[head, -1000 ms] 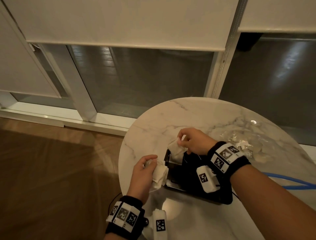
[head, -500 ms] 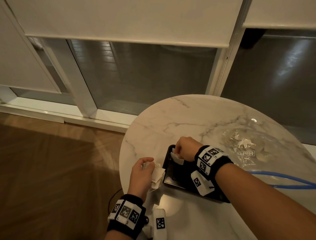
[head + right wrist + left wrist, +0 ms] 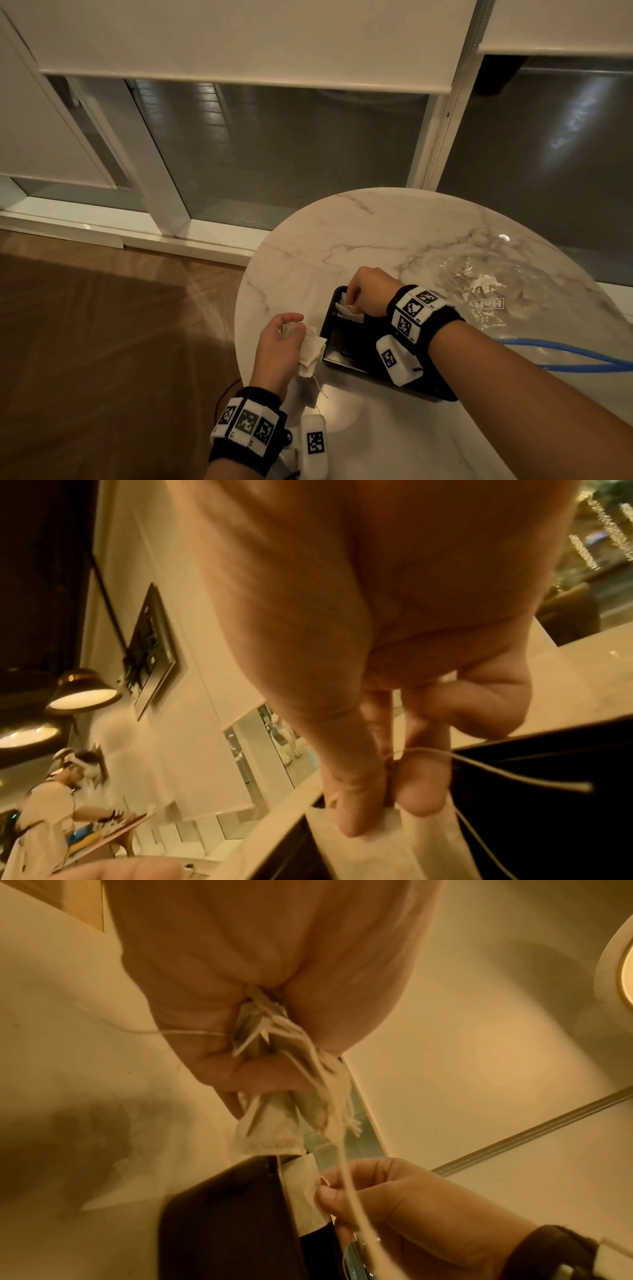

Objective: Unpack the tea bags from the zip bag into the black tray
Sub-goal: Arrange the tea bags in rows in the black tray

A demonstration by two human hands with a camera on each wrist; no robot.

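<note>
The black tray (image 3: 329, 346) sits on the round marble table (image 3: 359, 240), partly hidden by my right wrist. My right hand (image 3: 368, 295) pinches one white tea bag (image 3: 347, 312) between thumb and forefinger at the tray's far left corner, the bag hanging inside the tray (image 3: 514, 818). The pinched tea bag (image 3: 404, 845) trails a string. My left hand (image 3: 281, 346) grips a bunch of tea bags (image 3: 312, 351) just left of the tray; the bunch (image 3: 291, 1096) dangles strings. The clear zip bag (image 3: 493, 294) lies crumpled at the right.
A blue cable (image 3: 561, 359) runs across the table's right side near my right forearm. The table's left edge drops to a wooden floor (image 3: 102, 342). Windows with blinds (image 3: 239, 37) stand behind. In the right wrist view another person (image 3: 51, 804) works at a distant table.
My right hand has come down from above the table with its tea bag and lowered it into the tray's far left corner. The left hand stays beside the tray with its bunch.
</note>
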